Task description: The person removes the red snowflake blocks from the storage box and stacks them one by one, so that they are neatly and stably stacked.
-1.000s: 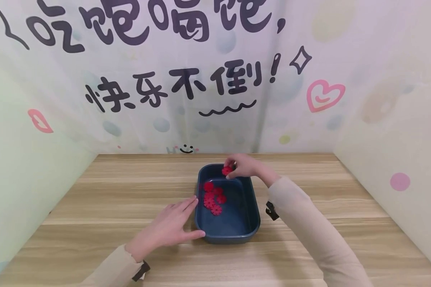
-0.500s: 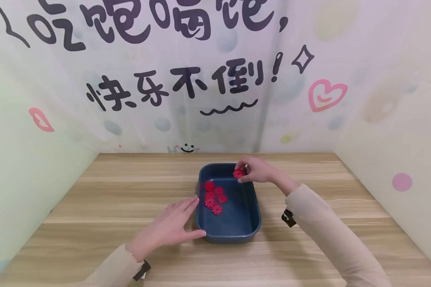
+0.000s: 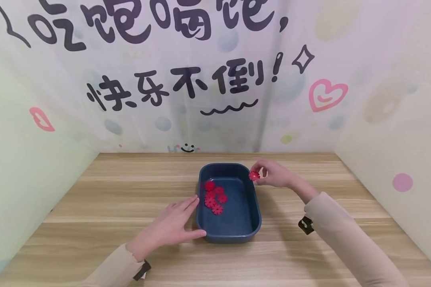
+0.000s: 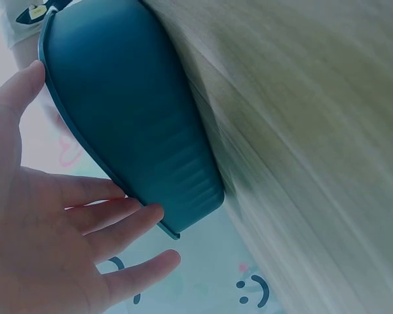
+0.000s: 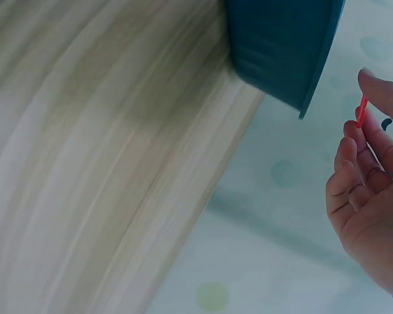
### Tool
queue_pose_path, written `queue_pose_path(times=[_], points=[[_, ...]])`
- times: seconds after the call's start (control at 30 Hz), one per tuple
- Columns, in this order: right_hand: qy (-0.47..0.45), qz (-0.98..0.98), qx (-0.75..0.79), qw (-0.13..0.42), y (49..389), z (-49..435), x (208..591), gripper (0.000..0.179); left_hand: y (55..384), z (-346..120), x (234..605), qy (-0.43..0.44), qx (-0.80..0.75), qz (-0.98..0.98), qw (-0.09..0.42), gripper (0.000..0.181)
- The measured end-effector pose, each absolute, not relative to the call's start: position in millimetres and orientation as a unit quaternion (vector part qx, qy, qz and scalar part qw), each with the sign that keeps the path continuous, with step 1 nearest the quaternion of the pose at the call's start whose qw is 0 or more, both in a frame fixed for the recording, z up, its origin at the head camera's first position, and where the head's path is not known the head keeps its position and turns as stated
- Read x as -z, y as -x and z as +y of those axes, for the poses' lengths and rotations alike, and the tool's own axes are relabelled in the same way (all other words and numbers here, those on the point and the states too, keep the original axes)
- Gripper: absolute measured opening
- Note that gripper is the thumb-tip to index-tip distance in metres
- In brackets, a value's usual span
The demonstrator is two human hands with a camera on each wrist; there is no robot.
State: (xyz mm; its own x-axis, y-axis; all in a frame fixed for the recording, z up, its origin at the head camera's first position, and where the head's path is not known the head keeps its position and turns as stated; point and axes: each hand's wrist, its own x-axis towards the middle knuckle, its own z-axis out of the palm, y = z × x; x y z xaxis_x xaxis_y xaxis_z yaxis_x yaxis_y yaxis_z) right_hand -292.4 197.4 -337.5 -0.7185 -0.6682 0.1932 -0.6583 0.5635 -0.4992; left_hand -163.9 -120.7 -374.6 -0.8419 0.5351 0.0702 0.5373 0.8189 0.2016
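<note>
A dark blue rectangular tray [image 3: 237,215] with raised walls stands on the table. Several red notched discs, shaped like snowflake building pieces [image 3: 217,209], lie in its left half. At the tray's right rim, near the back corner, my right hand [image 3: 275,174] pinches one red notched disc [image 3: 254,175] between thumb and fingers. The right wrist view shows this disc [image 5: 361,111] edge-on, apart from the tray wall. My left hand [image 3: 169,225] touches the tray's left rim with extended fingers and thumb; in the left wrist view the fingers [image 4: 128,229] lie spread along the rim.
The wood-grain table [image 3: 122,199] extends on both sides of the tray. A printed wall cloth [image 3: 215,131] closes off the back, with pale walls left and right. A dark wrist strap part [image 3: 306,225] hangs under the right sleeve.
My right hand has moved right with the pinched red disc, from above the tray's back part to its right rim. The left hand and the discs in the tray have stayed put.
</note>
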Motion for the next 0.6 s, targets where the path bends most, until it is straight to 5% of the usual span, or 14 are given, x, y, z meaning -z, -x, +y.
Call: queue_pose_path(times=[0.6], points=[[0.321,0.905,0.278,0.023,284,245,379,0.026,165,-120,375,0.281,0.105,-0.954,0.005,0.091]])
